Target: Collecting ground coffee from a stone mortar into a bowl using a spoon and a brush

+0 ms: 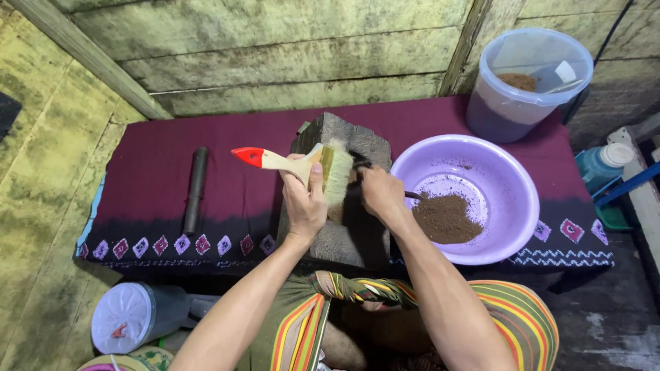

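While the left hand [304, 203] grips a brush [302, 163] by its pale handle, red tip pointing left, the bristles rest on the stone block [344, 233] standing on the maroon cloth [227, 172] of the surface. The right hand [382, 194] is closed around a thin dark tool [362, 163] just beside the bristles. A purple basin [509, 172] of brown powder [445, 218] touches the block's right side. A dark rod [196, 189] lies well apart, left.

Rough grey stone block [337, 237] on matt maroon cloth [227, 199]; glossy lilac plastic basin [512, 172]; wooden-handled brush [302, 163] (1 red-painted tip), pale bristles.
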